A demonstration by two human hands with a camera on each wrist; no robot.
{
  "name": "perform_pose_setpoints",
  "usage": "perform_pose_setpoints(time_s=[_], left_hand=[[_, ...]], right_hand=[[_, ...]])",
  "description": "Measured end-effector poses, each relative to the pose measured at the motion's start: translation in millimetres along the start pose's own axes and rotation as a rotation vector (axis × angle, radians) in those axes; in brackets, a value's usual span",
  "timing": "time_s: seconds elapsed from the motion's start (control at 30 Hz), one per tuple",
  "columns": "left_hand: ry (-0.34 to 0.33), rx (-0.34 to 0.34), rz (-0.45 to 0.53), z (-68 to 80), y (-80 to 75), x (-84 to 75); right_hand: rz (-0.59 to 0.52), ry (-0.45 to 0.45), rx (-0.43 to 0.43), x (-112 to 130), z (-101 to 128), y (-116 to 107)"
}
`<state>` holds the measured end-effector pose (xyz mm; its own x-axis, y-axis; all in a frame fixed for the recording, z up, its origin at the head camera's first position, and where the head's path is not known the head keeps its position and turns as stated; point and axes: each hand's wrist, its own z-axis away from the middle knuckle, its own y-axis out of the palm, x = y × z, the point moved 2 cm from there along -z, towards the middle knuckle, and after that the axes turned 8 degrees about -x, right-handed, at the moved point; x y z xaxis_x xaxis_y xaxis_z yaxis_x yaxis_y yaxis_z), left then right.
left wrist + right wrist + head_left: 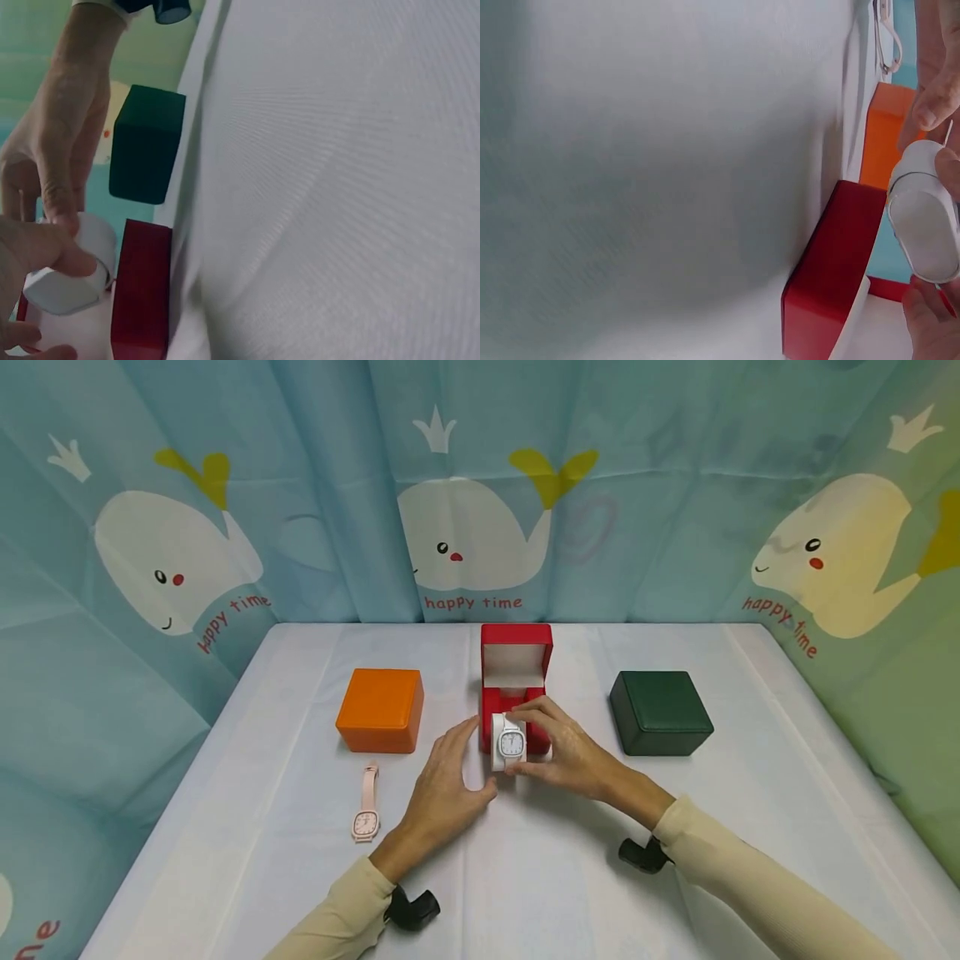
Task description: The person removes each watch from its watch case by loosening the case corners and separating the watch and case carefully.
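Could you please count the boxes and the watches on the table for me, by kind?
Boxes: 3, namely orange box, open red box, green box.
Watches: 2, namely pink watch, white watch on its cushion, held by both hands.
Total: 5.

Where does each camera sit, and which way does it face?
Head: above, facing forward and down at the white-clothed table; both hands and sleeves show.
Left wrist: faces right past the square-faced white watch on its cushion; left fingertips show.
Right wrist: faces left; right fingertips show.
All share the open red box.
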<state>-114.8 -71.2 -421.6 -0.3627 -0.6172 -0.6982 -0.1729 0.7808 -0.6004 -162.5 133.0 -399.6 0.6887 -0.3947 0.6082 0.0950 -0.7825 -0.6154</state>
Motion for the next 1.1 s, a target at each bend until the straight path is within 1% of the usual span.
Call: perform_pose_setpoints(time_s=[0.07,0.27,0.37,0.5,0.57,0.63,0.73,0.87,1.0,1.1], left_hand=[[-0.013,0.030,0.049,0.6,-1.1,-0.8],[-0.062,0.147,0.216,2.9,-2.9,-0.8],[-0.102,0.187,0.291,3.5,-3.0,0.3],[-0.188,0.260,0.460,3.4,-2.8,3.0],[-0.219,0.303,0.538,3.1,-2.8,4.4],[-0.234,0.343,0.590,3.4,-3.4,6.1],[-0.255,0.391,0.622,4.0,-4.8,8.1],[-0.304,0.419,0.631,4.8,-6.9,9.5],[-0.339,0.427,0.635,5.5,-7.5,9.3],[-0.347,0.426,0.633,6.0,-7.2,9.3]], right_hand=[[-0.018,0.021,0.013,1,2,0],[-0.060,0.093,0.059,4,8,1],[-0.135,0.135,0.079,6,10,3],[-0.266,0.198,0.117,10,14,4],[-0.298,0.228,0.137,12,16,4],[-0.298,0.251,0.153,14,19,4],[-0.300,0.271,0.172,17,23,4],[-0.295,0.257,0.208,19,27,6],[-0.225,0.218,0.258,22,30,6],[-0.155,0.164,0.274,25,31,7]])
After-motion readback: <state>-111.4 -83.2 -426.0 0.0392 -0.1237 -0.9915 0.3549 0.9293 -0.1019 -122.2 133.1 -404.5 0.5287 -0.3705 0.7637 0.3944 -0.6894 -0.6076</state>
